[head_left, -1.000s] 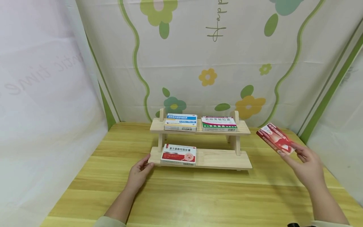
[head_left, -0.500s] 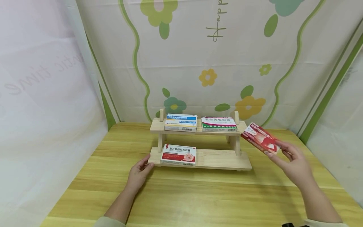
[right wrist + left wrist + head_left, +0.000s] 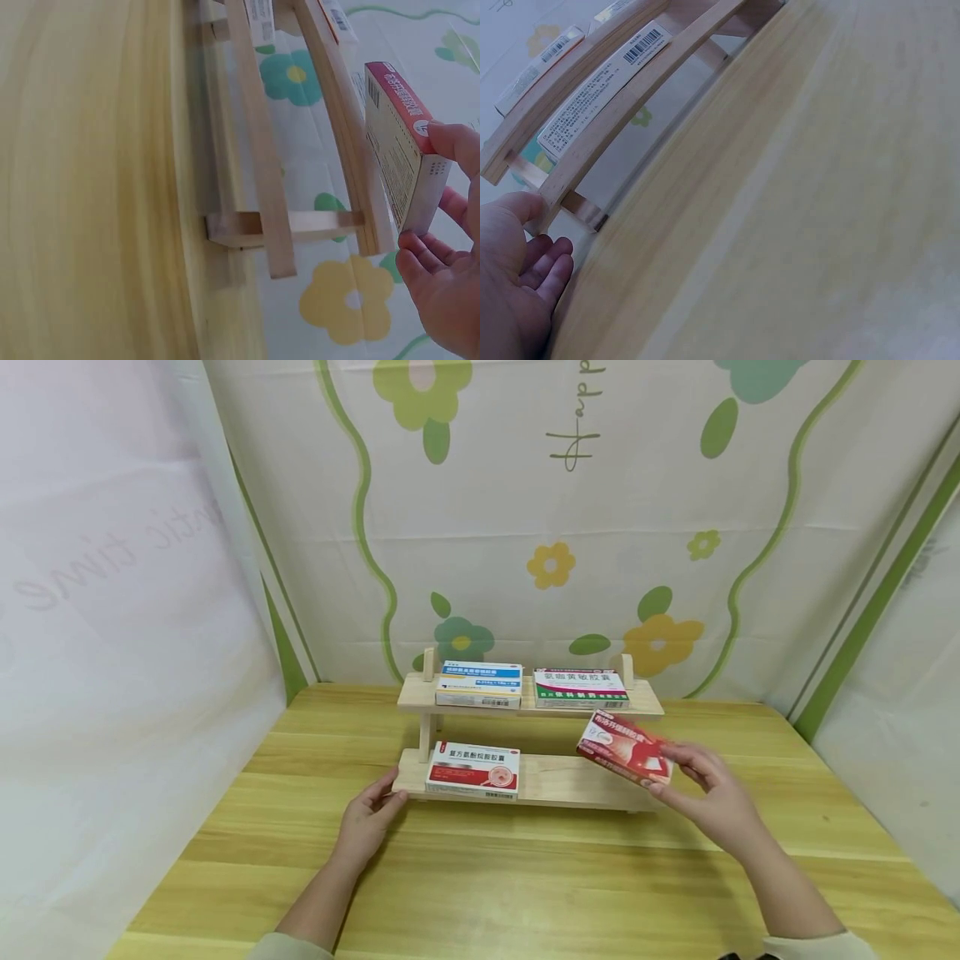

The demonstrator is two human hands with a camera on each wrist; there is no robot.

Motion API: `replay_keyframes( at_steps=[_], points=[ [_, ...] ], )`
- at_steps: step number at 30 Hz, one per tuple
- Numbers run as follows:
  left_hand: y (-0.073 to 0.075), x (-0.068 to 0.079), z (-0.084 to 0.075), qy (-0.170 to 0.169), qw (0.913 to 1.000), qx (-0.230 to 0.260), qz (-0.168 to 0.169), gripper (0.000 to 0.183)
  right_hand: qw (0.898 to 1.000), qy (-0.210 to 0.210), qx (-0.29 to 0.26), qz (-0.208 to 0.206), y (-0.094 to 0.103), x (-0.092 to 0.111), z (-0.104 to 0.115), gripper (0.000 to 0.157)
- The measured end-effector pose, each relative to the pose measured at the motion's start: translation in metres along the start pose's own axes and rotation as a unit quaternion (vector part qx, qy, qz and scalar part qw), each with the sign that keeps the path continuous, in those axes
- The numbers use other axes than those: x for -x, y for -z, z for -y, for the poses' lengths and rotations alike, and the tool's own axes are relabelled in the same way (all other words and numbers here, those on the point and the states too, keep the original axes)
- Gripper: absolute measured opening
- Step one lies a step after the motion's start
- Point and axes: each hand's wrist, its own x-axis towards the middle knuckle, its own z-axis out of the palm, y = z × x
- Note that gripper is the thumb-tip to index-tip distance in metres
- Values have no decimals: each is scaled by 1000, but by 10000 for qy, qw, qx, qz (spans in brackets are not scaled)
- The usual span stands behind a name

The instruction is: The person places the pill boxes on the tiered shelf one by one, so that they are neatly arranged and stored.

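My right hand (image 3: 720,806) pinches a red medicine box (image 3: 626,748) by its right end, thumb and fingers on opposite sides. The box is tilted, in front of the right half of a two-tier wooden shelf (image 3: 577,777). In the right wrist view, this medicine box (image 3: 394,150) shows its pale back and a red edge. My left hand (image 3: 365,822) holds the left end of the lower board, its thumb at the front corner. A red-and-white medicine box (image 3: 472,770) lies on the lower tier's left. On the upper tier are a blue-and-white box (image 3: 478,684) and a green-and-white box (image 3: 581,688).
The shelf stands on a wood-grain table (image 3: 510,877). Behind it hangs a white cloth (image 3: 480,502) with printed flowers, and cloth walls (image 3: 127,652) close off both sides.
My right hand has carried the red medicine box leftward, from beyond the shelf's right end to in front of its right half. My left hand stays on the lower board.
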Motion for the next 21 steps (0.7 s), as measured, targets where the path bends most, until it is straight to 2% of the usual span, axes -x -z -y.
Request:
replay_keyframes(
  at_steps=[7, 21],
  points=[
    [0, -1, 2, 27, 10000, -28, -15, 53, 9992, -142, -31, 371, -17, -5, 2, 55],
    [-1, 0, 1, -36, 10000, -43, -71, 51, 9972, 94, -252, 703, -51, -6, -7, 51]
  ],
)
